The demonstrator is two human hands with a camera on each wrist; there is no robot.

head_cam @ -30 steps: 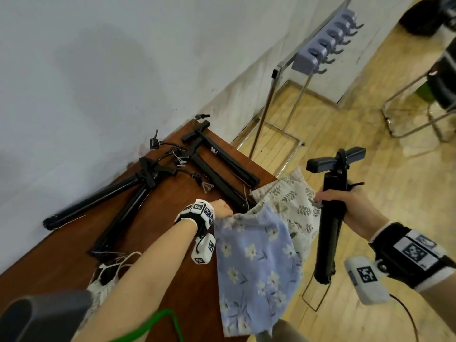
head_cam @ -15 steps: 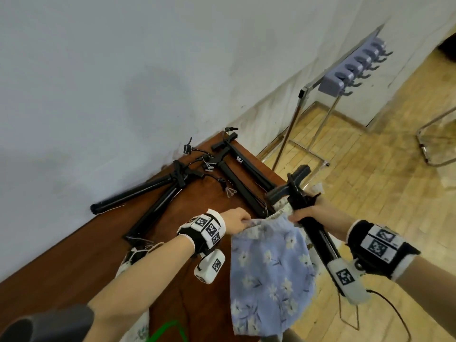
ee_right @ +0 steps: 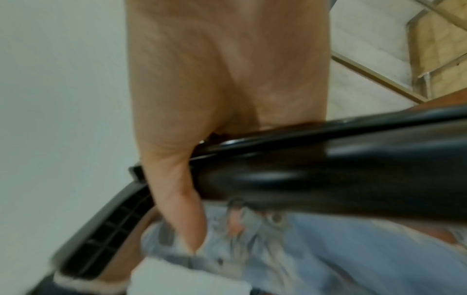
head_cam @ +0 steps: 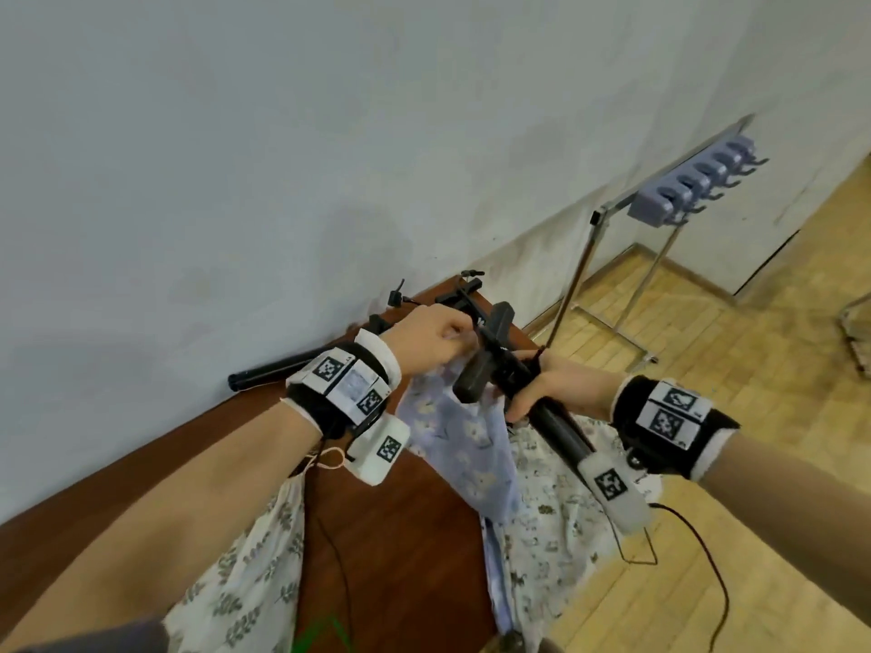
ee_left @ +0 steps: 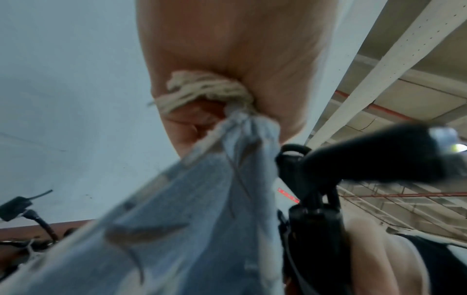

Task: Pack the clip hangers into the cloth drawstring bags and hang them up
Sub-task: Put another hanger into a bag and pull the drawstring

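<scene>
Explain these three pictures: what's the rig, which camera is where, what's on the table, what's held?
No machine here: a person works bare-handed, with tagged bands and a small camera on each wrist. The big picture comes from a head camera looking down; the other two look along each hand. The left hand pinches the gathered mouth and cord of a pale blue flowered cloth bag. The right hand grips a black folded clip hanger at the bag's mouth. On the brown wooden table lie more black hangers and leaf-print cloth bags. A grey hook rack stands behind.
</scene>
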